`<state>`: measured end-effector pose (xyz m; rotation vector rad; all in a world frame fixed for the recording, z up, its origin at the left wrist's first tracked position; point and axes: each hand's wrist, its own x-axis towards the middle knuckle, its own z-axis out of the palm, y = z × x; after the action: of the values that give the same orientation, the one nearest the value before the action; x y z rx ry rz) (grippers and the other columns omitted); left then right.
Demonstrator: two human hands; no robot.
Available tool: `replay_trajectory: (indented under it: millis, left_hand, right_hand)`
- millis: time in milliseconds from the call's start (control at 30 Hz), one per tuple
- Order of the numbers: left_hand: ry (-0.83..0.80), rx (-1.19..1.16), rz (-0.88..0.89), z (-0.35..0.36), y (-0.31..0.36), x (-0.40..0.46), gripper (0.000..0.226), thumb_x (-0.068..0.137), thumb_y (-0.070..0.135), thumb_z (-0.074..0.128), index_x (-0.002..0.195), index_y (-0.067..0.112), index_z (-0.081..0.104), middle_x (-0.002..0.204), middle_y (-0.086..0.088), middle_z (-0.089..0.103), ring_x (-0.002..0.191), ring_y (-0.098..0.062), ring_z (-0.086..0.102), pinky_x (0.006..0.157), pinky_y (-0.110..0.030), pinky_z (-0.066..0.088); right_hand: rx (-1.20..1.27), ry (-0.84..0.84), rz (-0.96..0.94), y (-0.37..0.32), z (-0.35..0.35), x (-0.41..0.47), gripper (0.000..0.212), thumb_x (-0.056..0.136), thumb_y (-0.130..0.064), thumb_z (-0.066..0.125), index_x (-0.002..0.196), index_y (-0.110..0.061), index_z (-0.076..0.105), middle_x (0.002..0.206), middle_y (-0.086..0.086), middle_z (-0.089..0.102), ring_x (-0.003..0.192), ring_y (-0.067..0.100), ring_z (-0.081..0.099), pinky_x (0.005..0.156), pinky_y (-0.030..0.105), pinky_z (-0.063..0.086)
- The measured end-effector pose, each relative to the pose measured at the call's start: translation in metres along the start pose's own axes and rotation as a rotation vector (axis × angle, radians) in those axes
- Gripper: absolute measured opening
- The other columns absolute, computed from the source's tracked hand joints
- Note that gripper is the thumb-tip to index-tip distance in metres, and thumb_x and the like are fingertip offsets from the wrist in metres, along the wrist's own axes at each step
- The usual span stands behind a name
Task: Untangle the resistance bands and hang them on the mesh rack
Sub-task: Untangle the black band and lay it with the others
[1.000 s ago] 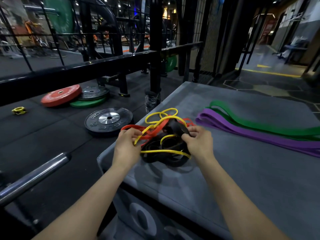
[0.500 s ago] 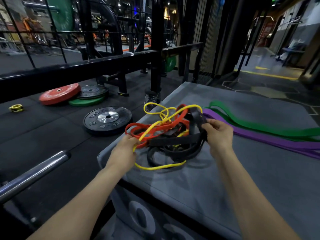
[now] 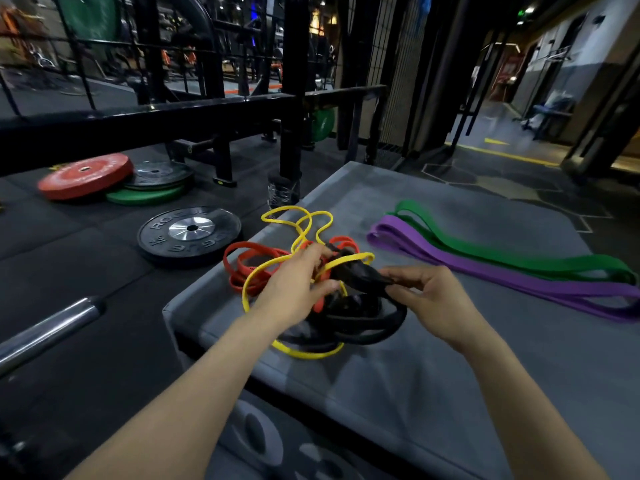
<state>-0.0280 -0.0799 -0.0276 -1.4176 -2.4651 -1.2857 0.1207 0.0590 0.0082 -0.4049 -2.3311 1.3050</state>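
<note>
On the grey padded surface (image 3: 433, 375) lies a knot of thin yellow rubber band (image 3: 301, 220), flat orange band (image 3: 249, 261) and wide black band (image 3: 363, 320). The left hand (image 3: 294, 289) reaches into the knot with fingers curled among the strands; the right hand (image 3: 429, 296) pinches a fold of the black band. A purple band (image 3: 485, 268) and a green band (image 3: 502, 251) lie flat just beside.
</note>
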Motion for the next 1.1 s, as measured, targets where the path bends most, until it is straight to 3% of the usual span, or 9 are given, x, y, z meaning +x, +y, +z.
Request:
replay_trajectory:
  millis: [167,367,500,600,733,833,900,967,1100]
  left_hand:
    - [0.079,-0.454,-0.074,-0.013,-0.003,0.01,0.013,0.083,0.009,0.066,0.096,0.013,0.064,0.078,0.002,0.063,0.07,-0.003,0.056,0.073,-0.021,0.044]
    - [0.559,-0.841,-0.63,-0.031,-0.046,0.011,0.023,0.077,0.038,0.068,0.066,0.019,0.063,0.068,-0.008,0.06,0.07,-0.025,0.058,0.07,-0.037,0.053]
    - [0.329,-0.259,-0.633,-0.033,-0.046,0.003,0.022,0.08,0.037,0.069,0.08,0.015,0.066,0.086,-0.014,0.065,0.087,-0.031,0.062,0.076,-0.035,0.048]
    - [0.087,0.062,-0.534,-0.022,-0.029,-0.003,0.042,0.075,0.035,0.074,0.106,0.013,0.056,0.125,-0.019,0.042,0.122,-0.033,0.039,0.102,-0.034,0.035]
    - [0.29,0.265,-0.269,-0.016,-0.006,-0.011,0.093,0.059,0.023,0.086,0.134,0.011,0.033,0.134,-0.014,0.027,0.126,-0.032,0.029,0.105,-0.04,0.032]
    - [0.236,0.321,0.054,-0.009,-0.007,-0.011,0.081,0.059,0.015,0.084,0.13,0.016,0.045,0.13,-0.007,0.039,0.12,-0.028,0.041,0.102,-0.036,0.034]
    - [0.129,0.341,0.209,0.0,-0.011,-0.007,0.059,0.071,0.013,0.074,0.126,0.018,0.053,0.129,-0.003,0.048,0.12,-0.027,0.046,0.106,-0.035,0.029]
    - [0.034,0.354,0.243,0.01,-0.012,-0.005,0.047,0.085,0.014,0.061,0.13,0.02,0.051,0.135,0.001,0.049,0.126,-0.023,0.043,0.11,-0.032,0.021]
    - [-0.232,0.431,0.097,0.021,-0.029,0.001,0.038,0.097,0.031,0.043,0.132,0.018,0.049,0.127,-0.003,0.053,0.121,-0.025,0.042,0.106,-0.034,0.026]
  right_hand:
    - [0.088,0.077,0.039,0.01,-0.006,0.002,0.029,0.086,0.011,0.054,0.102,-0.007,0.069,0.072,-0.021,0.069,0.071,-0.01,0.061,0.08,0.012,0.049]
    - [0.265,0.228,0.143,0.018,-0.018,0.004,0.036,0.088,0.012,0.047,0.083,-0.019,0.065,0.059,-0.015,0.067,0.057,-0.004,0.059,0.063,0.011,0.051]
    - [0.055,0.302,0.237,0.034,-0.024,0.002,0.032,0.085,0.015,0.047,0.091,-0.008,0.068,0.074,-0.002,0.069,0.065,0.003,0.063,0.069,0.019,0.052]
    - [-0.249,0.256,0.291,0.042,-0.017,0.004,0.027,0.084,0.007,0.05,0.099,-0.004,0.07,0.093,0.008,0.07,0.089,0.023,0.064,0.082,0.034,0.05]
    - [-0.435,0.323,0.353,0.042,-0.015,0.004,0.025,0.085,0.001,0.049,0.102,-0.007,0.066,0.098,0.011,0.067,0.09,0.028,0.06,0.071,0.028,0.041]
    - [-0.781,0.296,0.301,0.036,-0.013,0.0,0.027,0.086,-0.009,0.057,0.112,-0.006,0.057,0.122,0.016,0.05,0.112,0.036,0.043,0.086,0.034,0.034]
    - [-0.746,0.291,0.083,0.022,-0.002,-0.003,0.042,0.085,-0.019,0.064,0.123,-0.006,0.054,0.128,0.014,0.045,0.118,0.033,0.037,0.096,0.029,0.026]
    - [-0.64,0.08,-0.05,0.015,0.014,-0.004,0.047,0.083,-0.033,0.067,0.122,-0.009,0.056,0.124,0.013,0.052,0.118,0.03,0.043,0.098,0.029,0.03]
    - [-0.808,-0.336,0.085,0.032,0.04,-0.008,0.057,0.08,-0.045,0.066,0.122,-0.013,0.046,0.124,0.008,0.047,0.118,0.029,0.047,0.097,0.036,0.041]
